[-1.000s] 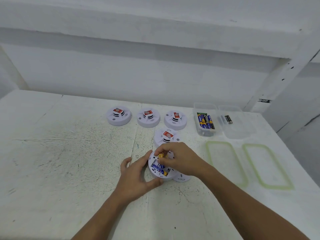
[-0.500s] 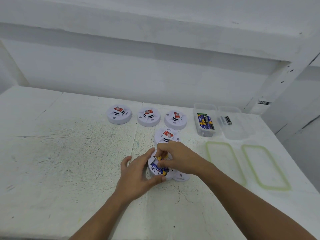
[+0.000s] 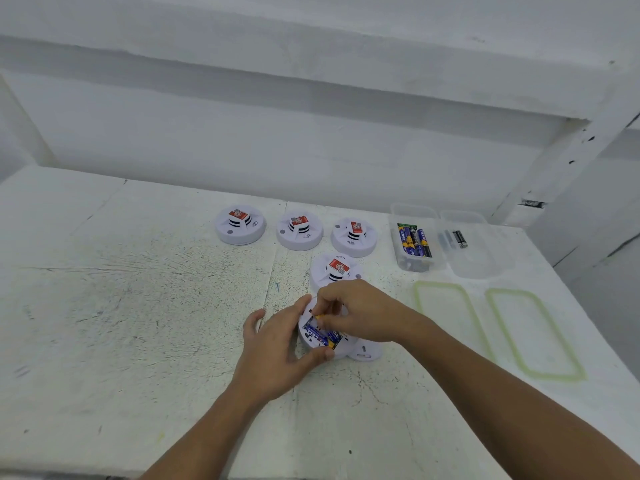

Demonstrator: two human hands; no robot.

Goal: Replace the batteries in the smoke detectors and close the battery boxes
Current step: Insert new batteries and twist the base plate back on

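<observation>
Gripping the near round white plastic smoke detector [image 3: 309, 342] with the left hand [image 3: 277, 351] for steadiness, pinching, seemingly, a blue-yellow battery [image 3: 319, 317] into it with the right hand [image 3: 360, 315].

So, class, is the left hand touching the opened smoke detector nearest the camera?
Touching. The head view shows the left hand gripping the opened smoke detector: thumb against its near rim, forefinger curled over its far rim.

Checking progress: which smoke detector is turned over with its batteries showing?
The detector in the left hand; the other four stand red label up.
</observation>
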